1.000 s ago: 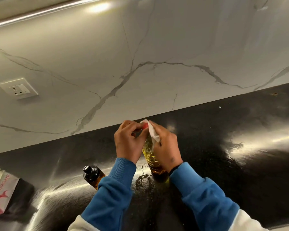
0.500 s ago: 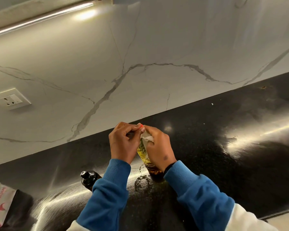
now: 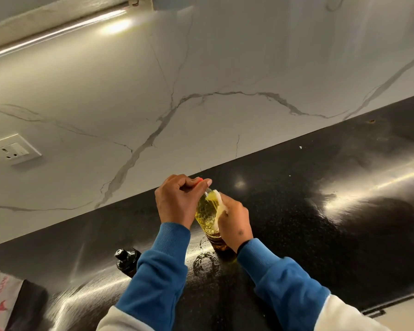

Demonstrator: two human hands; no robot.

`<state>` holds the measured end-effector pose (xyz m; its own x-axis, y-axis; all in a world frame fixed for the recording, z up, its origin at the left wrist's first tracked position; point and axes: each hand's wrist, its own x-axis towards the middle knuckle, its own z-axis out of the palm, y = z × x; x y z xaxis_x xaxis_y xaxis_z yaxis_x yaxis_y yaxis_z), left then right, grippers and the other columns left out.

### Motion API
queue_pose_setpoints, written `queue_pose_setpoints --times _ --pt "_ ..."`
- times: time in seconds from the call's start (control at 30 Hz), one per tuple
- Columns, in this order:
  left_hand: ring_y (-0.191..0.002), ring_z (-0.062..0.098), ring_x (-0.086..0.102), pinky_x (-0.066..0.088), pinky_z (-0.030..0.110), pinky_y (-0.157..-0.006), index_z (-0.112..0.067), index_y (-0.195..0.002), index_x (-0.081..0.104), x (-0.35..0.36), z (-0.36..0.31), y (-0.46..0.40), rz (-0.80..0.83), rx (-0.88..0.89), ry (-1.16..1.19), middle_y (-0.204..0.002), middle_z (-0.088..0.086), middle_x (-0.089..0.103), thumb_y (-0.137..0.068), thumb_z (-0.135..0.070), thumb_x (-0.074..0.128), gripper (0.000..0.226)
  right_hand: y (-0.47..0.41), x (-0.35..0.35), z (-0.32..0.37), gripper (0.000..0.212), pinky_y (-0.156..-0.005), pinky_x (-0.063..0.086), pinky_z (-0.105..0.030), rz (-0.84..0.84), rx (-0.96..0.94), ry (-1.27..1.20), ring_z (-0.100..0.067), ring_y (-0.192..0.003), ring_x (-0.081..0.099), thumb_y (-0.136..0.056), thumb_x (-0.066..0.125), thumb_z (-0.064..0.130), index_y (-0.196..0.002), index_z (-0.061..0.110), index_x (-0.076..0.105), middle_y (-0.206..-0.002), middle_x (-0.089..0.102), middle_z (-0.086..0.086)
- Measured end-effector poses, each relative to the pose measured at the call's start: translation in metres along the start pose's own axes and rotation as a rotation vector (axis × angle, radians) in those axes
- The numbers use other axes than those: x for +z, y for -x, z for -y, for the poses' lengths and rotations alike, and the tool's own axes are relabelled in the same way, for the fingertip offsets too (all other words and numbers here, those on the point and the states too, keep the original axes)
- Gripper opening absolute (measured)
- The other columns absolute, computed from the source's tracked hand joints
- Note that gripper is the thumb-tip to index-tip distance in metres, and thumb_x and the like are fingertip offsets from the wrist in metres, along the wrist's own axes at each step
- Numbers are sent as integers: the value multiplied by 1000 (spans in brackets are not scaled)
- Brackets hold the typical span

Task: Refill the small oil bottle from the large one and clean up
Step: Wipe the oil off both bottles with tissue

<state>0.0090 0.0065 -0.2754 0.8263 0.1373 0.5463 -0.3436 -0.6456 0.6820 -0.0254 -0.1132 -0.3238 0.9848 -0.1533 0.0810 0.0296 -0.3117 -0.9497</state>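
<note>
Left hand [image 3: 175, 201] fingers pinch the red cap atop the clear yellow-oil plastic bottle [image 3: 206, 215]; right hand [image 3: 236, 220] fingers press a white tissue [image 3: 219, 204] against its side.

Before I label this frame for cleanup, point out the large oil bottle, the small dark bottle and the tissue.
large oil bottle [image 3: 205, 215], head view, yellow body.
small dark bottle [image 3: 125, 259], head view, black cap.
tissue [image 3: 220, 203], head view, white strip.

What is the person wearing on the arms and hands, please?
Both arms have the same garment: a blue sleeve with a ribbed cuff at the wrist, changing to white fabric nearer the shoulder. See the left sleeve and the right sleeve. The left hand and the right hand are bare, with no gloves, rings or watch visible.
</note>
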Motion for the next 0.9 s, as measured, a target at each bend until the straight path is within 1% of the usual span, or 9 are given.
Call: queue_pose_setpoints --times 0.13,0.23,0.3,0.37,0.43,0.53,0.6,0.77,0.9 --pt "-67 8 67 59 32 -65 -16 -68 75 0 1 0 -7 42 -10 -69 -10 70 -74 -36 88 25 -1 4 15 48 -108 39 -15 -67 -249 -43 -8 -121 54 -90 40 -14 -128 6 63 -124 65 -5" --pt "-67 9 68 59 32 -64 -15 -68 74 0 4 1 -20 39 7 -70 -9 70 -75 -34 89 24 3 13 7 54 -108 26 -2 -107 -340 -20 -8 -133 42 -87 41 -18 -134 3 58 -133 60 -7" --pt "-69 8 68 59 28 -64 -15 -68 75 0 5 2 -29 32 34 -71 -9 71 -75 -32 90 24 3 17 -8 49 -102 35 -2 -113 -255 22 -11 -128 51 -90 46 -13 -133 5 58 -128 61 -1" --pt "-69 7 68 57 23 -64 -15 -69 75 1 6 3 -33 41 47 -72 -9 71 -74 -32 90 23 3 14 -24 38 -91 52 -18 -15 4 80 -18 -106 65 -93 46 -7 -125 7 62 -114 68 -6" --pt "-70 6 69 55 17 -64 -14 -70 75 3 6 4 -36 50 53 -73 -8 71 -74 -32 89 24 3 11 -34 38 -85 53 -27 100 206 118 -19 -95 64 -94 40 -5 -120 11 63 -107 69 -7" --pt "-71 5 69 54 13 -65 -12 -72 76 6 5 3 -34 63 65 -74 -7 72 -74 -30 90 23 -3 6 -33 39 -79 54 -28 127 235 122 -19 -88 64 -91 34 -8 -99 13 66 -94 67 -4" --pt "-73 6 71 56 16 -67 -11 -72 76 6 7 1 -17 74 91 -76 -6 73 -75 -27 90 21 -9 3 -19 38 -77 56 -29 102 182 89 -19 -82 64 -90 34 -10 -87 12 64 -86 68 -3" --pt "-78 7 73 61 28 -72 -12 -79 79 0 16 -5 36 54 138 -80 -7 75 -75 -33 86 22 -12 -1 17 39 -85 51 -10 -8 -216 -53 -7 -95 65 -92 47 -8 -119 11 69 -107 71 0" --pt "-78 9 73 61 27 -72 -14 -83 80 -2 18 -3 29 42 154 -82 -6 75 -76 -25 88 15 -7 6 17 48 -100 43 -10 -48 -329 -27 -4 -111 58 -87 45 -14 -126 7 65 -117 66 4"
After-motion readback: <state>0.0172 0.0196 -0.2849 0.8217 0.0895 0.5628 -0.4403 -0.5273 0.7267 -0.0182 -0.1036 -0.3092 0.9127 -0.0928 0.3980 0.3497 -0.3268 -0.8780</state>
